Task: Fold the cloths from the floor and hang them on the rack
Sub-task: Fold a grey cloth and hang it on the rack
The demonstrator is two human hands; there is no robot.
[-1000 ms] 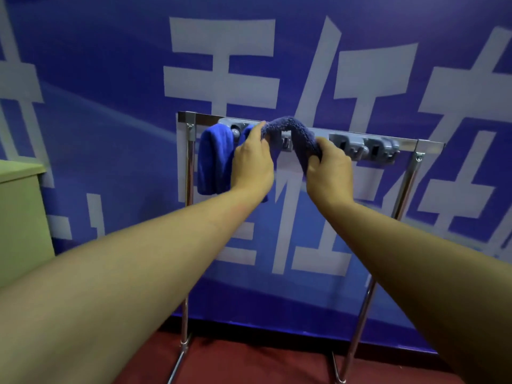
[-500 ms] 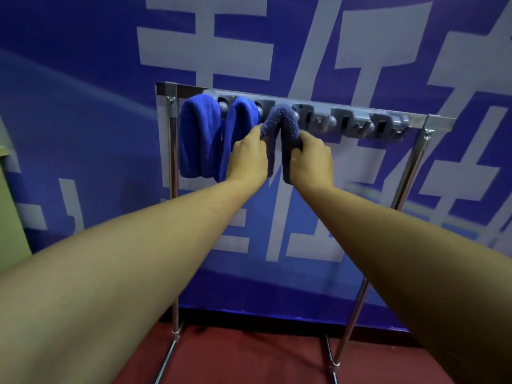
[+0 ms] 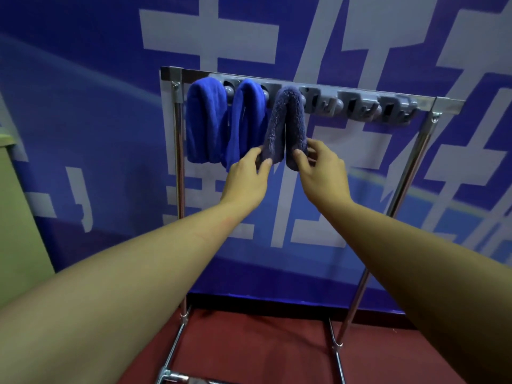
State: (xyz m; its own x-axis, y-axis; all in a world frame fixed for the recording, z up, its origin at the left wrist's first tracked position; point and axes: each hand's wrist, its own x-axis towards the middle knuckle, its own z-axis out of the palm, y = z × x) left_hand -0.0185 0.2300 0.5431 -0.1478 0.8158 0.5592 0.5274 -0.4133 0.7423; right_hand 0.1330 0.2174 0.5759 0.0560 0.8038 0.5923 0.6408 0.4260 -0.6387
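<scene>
my left hand (image 3: 245, 180) pinching the grey-purple cloth's (image 3: 286, 120) left tail, right hand (image 3: 322, 173) fingers curled on the right tail, cloth draped over the rack (image 3: 304, 91), two blue cloths (image 3: 224, 120) hanging just left

A large blue banner (image 3: 83, 106) covers the far wall from left to right. Big white characters (image 3: 210, 31) are printed on it, and they fill most of the upper and middle part. A pale curved stripe (image 3: 415, 187) runs across the banner on the right side. Along the bottom edge of the banner there is a dark strip (image 3: 263, 303), just above the floor. The floor (image 3: 249, 353) is dark red and lies near the bottom of the view. At the left edge stands a light green cabinet (image 3: 19, 212); only its side and one corner of its top can be seen.
</scene>
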